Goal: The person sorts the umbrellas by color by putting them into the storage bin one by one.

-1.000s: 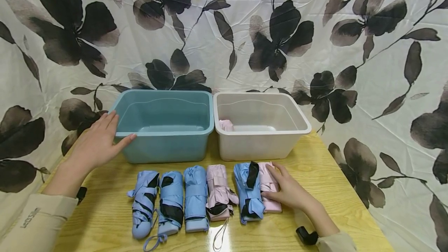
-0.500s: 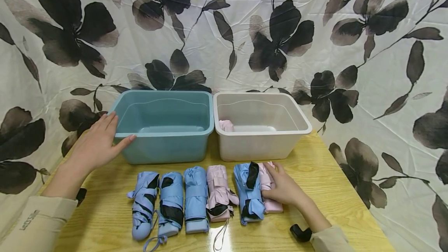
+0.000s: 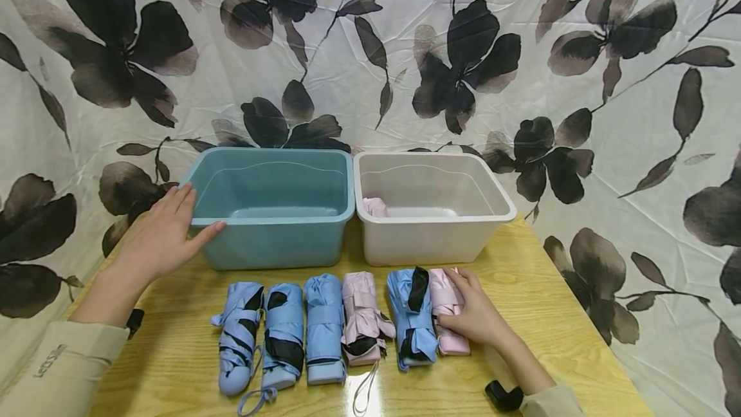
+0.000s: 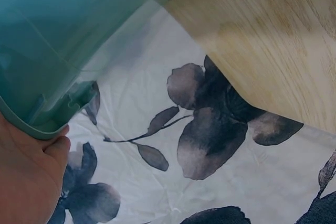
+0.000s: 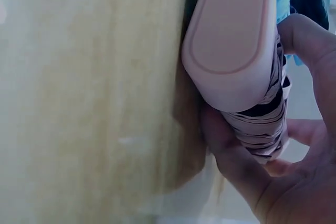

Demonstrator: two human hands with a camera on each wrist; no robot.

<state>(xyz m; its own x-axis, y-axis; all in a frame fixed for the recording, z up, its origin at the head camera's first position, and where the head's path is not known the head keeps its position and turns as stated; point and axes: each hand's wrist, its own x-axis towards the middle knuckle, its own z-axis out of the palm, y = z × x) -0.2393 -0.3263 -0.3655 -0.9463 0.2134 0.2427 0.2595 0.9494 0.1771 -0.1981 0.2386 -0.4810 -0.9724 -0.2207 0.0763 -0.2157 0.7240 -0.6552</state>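
On left sleeve (image 3: pixel 87 346), blurred lettering (image 3: pixel 51 360); right hand (image 3: pixel 477 311) grips pink umbrella (image 5: pixel 236 56).

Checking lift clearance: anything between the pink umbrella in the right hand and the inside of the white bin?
Just the white bin's front wall, beyond the pink umbrella's far end. Nothing else visible stands between them.
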